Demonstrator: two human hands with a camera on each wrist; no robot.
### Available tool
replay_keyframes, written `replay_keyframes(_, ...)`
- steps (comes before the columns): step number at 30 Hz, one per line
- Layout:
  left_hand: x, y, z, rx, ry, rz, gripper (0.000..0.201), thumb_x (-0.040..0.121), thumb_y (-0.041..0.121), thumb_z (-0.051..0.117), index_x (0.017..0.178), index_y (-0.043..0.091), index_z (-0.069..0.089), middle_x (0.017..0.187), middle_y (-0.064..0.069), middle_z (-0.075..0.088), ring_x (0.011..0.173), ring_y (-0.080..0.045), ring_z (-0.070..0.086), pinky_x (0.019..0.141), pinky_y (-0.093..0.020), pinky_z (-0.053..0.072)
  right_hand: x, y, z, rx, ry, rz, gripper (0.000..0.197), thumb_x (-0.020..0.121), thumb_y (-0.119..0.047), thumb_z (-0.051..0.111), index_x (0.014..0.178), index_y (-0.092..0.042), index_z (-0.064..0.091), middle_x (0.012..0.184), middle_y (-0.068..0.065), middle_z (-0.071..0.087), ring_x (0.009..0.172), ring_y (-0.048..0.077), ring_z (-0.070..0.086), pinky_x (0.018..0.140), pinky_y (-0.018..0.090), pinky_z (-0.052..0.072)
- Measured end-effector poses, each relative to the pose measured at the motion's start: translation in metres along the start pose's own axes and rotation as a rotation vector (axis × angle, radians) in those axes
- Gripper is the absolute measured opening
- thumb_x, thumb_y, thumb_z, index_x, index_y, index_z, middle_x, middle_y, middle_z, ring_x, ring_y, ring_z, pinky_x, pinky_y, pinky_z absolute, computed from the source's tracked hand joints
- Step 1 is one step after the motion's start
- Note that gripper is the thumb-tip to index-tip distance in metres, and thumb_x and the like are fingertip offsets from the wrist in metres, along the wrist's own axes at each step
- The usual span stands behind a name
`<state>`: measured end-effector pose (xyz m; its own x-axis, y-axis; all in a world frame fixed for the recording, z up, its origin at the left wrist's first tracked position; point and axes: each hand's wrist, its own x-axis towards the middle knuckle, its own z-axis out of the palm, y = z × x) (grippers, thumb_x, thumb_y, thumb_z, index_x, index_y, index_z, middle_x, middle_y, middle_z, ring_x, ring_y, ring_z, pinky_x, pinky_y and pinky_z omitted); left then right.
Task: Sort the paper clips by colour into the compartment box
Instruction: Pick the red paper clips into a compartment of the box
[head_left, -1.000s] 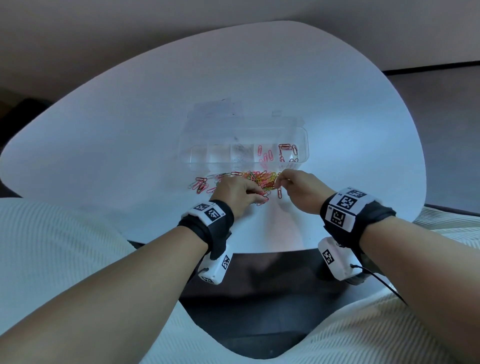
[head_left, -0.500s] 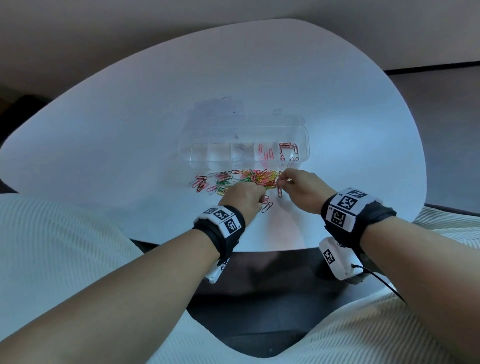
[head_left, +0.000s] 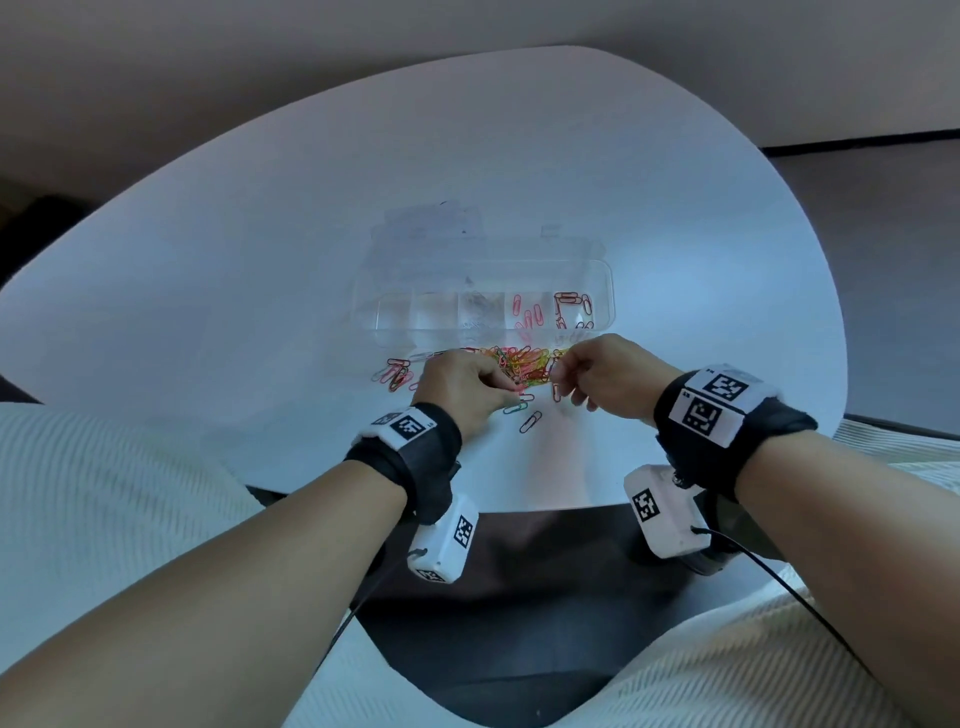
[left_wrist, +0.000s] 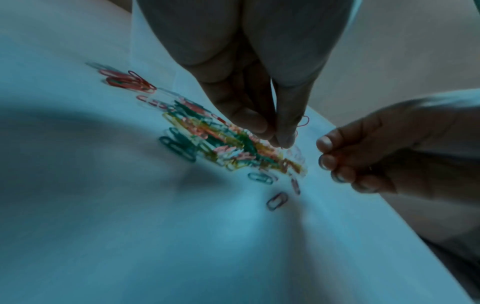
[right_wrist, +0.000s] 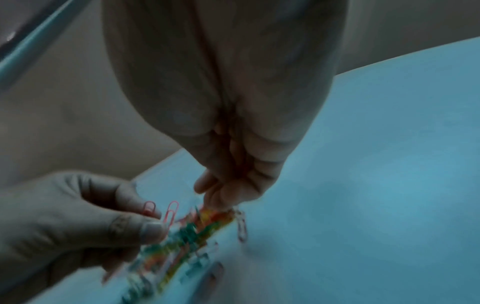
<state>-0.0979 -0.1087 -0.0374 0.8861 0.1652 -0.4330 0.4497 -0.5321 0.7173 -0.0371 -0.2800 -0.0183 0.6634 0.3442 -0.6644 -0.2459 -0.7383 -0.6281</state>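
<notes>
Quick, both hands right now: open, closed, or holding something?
Left hand: fingers pinching two pink wire paper clips.
Right hand: fingers curled at the mixed-colour paper clip pile; a hold cannot be told.

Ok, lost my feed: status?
Left hand pinches pink clips. Right hand at pile, grip unclear. Box part-filled. Nothing in the way.
</notes>
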Motion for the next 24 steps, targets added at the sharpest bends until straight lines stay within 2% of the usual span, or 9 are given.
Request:
replay_keyframes(2, 0.0, 0.007, -0.008, -0.085, 0.068, -0.017, 0.011, 0.072, 0.012, 0.082, 0.068, 0.017, 0.073, 0.062, 0.008, 0.065, 0.056, -0.004, 0.056, 0.052, -0.009, 0.045, -0.004, -0.007, -0.005, 0.137, -0.02, -0.056, 0.037, 0.089, 0.016, 0.035, 0.084, -0.005, 0.065, 0.08, 0.009, 0.065, 0.067, 0.018, 0.061, 0.066, 0.026, 0.054)
replay_keyframes(5, 0.006, 0.022, -0.019, -0.184, 0.149, 0.005, 0.012, 0.07, 0.013, 0.083, 0.066, 0.018, 0.073, 0.065, 0.004, 0.069, 0.058, -0.007, 0.059, 0.06, -0.018, 0.05, -0.006, -0.025, -0.013, 0.367, 0.003, -0.172, 0.028, 0.092, 0.016, 0.041, 0.095, -0.001, 0.063, 0.089, 0.017, 0.067, 0.066, 0.018, 0.067, 0.074, 0.029, 0.06)
replay_keyframes(8, 0.016, 0.033, -0.025, -0.196, 0.187, 0.018, 0.013, 0.07, 0.014, 0.083, 0.065, 0.019, 0.072, 0.068, 0.004, 0.07, 0.062, -0.01, 0.061, 0.068, -0.025, 0.056, 0.004, -0.035, -0.015, 0.31, 0.174, -0.236, 0.024, 0.09, 0.005, 0.056, 0.086, -0.016, 0.066, 0.089, 0.01, 0.073, 0.078, 0.022, 0.073, 0.082, 0.047, 0.058)
replay_keyframes(9, 0.019, 0.034, -0.026, -0.194, 0.197, 0.009, 0.014, 0.07, 0.014, 0.083, 0.065, 0.019, 0.072, 0.069, 0.004, 0.07, 0.063, -0.01, 0.061, 0.071, -0.027, 0.057, 0.009, -0.036, -0.014, 0.258, 0.251, -0.233, 0.024, 0.089, 0.003, 0.059, 0.084, -0.019, 0.067, 0.088, 0.007, 0.074, 0.078, 0.02, 0.073, 0.08, 0.047, 0.058)
replay_keyframes(11, 0.024, 0.034, -0.027, -0.175, 0.218, -0.02, 0.014, 0.07, 0.015, 0.084, 0.064, 0.019, 0.072, 0.069, 0.005, 0.07, 0.064, -0.013, 0.064, 0.075, -0.032, 0.059, 0.016, -0.038, -0.012, 0.136, 0.389, -0.208, 0.022, 0.087, -0.001, 0.062, 0.094, -0.021, 0.068, 0.091, 0.003, 0.074, 0.078, 0.014, 0.072, 0.074, 0.036, 0.06)
replay_keyframes(13, 0.029, 0.032, -0.028, -0.152, 0.239, -0.058, 0.015, 0.068, 0.017, 0.084, 0.062, 0.021, 0.071, 0.068, 0.007, 0.07, 0.067, -0.017, 0.068, 0.075, -0.036, 0.059, 0.022, -0.037, -0.008, 0.074, 0.429, -0.192, 0.031, 0.087, -0.003, 0.064, 0.111, -0.022, 0.066, 0.102, 0.002, 0.072, 0.084, 0.011, 0.069, 0.07, 0.026, 0.057)
replay_keyframes(16, 0.034, 0.032, -0.03, -0.14, 0.262, -0.107, 0.018, 0.068, 0.017, 0.083, 0.059, 0.022, 0.068, 0.065, 0.007, 0.069, 0.062, -0.02, 0.069, 0.072, -0.039, 0.06, 0.026, -0.037, -0.004, 0.05, 0.347, -0.217, 0.049, 0.087, -0.001, 0.062, 0.131, -0.023, 0.056, 0.124, 0.005, 0.065, 0.1, 0.01, 0.065, 0.086, 0.018, 0.048)
replay_keyframes(20, 0.044, 0.045, -0.029, -0.104, 0.261, -0.097, 0.017, 0.07, 0.021, 0.083, 0.061, 0.021, 0.069, 0.067, 0.007, 0.07, 0.065, -0.02, 0.069, 0.072, -0.036, 0.06, 0.023, -0.034, -0.009, 0.105, 0.32, -0.23, 0.056, 0.089, 0.004, 0.047, 0.138, -0.023, 0.048, 0.132, 0.006, 0.059, 0.114, 0.012, 0.06, 0.099, 0.025, 0.046)
replay_keyframes(24, 0.053, 0.061, -0.023, 0.026, 0.232, -0.065, 0.011, 0.074, 0.023, 0.08, 0.071, 0.024, 0.07, 0.08, 0.007, 0.071, 0.073, -0.017, 0.067, 0.067, -0.025, 0.053, 0.019, -0.028, -0.017, 0.139, 0.458, -0.253, 0.051, 0.086, 0.004, 0.045, 0.126, -0.025, 0.058, 0.115, 0.0, 0.068, 0.103, 0.009, 0.064, 0.094, 0.031, 0.052)
